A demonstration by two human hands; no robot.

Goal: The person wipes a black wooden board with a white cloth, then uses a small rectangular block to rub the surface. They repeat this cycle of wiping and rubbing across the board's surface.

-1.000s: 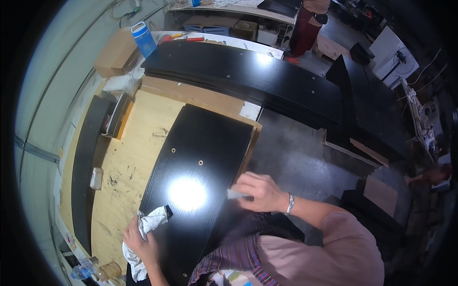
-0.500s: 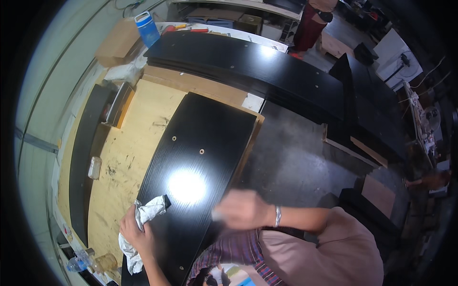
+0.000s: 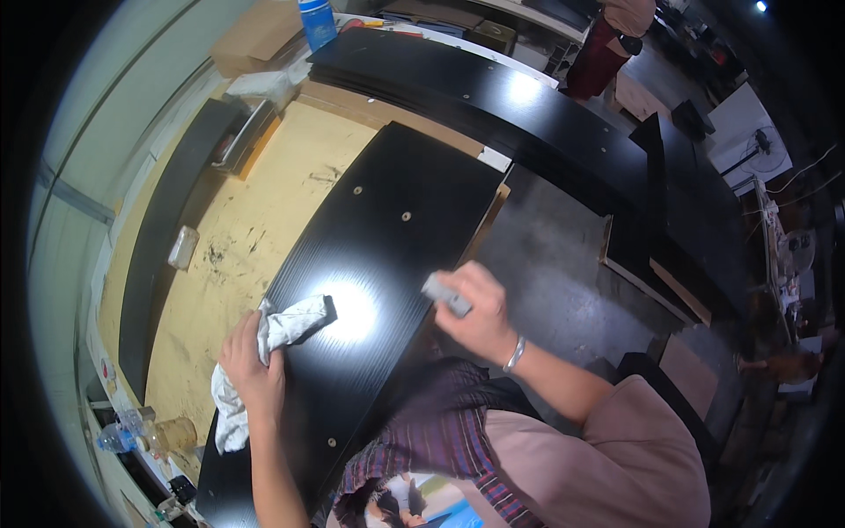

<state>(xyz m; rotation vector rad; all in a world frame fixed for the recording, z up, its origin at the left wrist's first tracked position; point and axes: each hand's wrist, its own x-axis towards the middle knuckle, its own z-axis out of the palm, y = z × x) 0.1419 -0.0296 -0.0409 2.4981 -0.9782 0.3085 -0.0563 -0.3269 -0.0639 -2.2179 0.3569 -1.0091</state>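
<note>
A long black wood-grain panel (image 3: 414, 167) lies across the workbench in front of me, with small round holes in its face. My left hand (image 3: 250, 365) is closed on a crumpled white rag (image 3: 295, 323), resting on the panel's left edge. Part of the rag hangs down beside my wrist. Near the panel's right long edge, my right hand (image 3: 480, 308) grips a small grey block (image 3: 447, 295) between fingers and thumb. Whether the block touches the edge I cannot tell.
Stacked black panels (image 3: 493, 88) lie beyond the bench, and more (image 3: 695, 185) stand at right. A dark strip (image 3: 167, 238), a wrapped block (image 3: 183, 248) and plastic bottles (image 3: 172, 433) line the left. A blue jug (image 3: 318, 25) sits at the back, where another person (image 3: 607, 44) stands.
The whole view has shifted, so the bench sits higher in it. My right hand has moved a little farther away along the panel's right edge. The left keeps hold of the rag.
</note>
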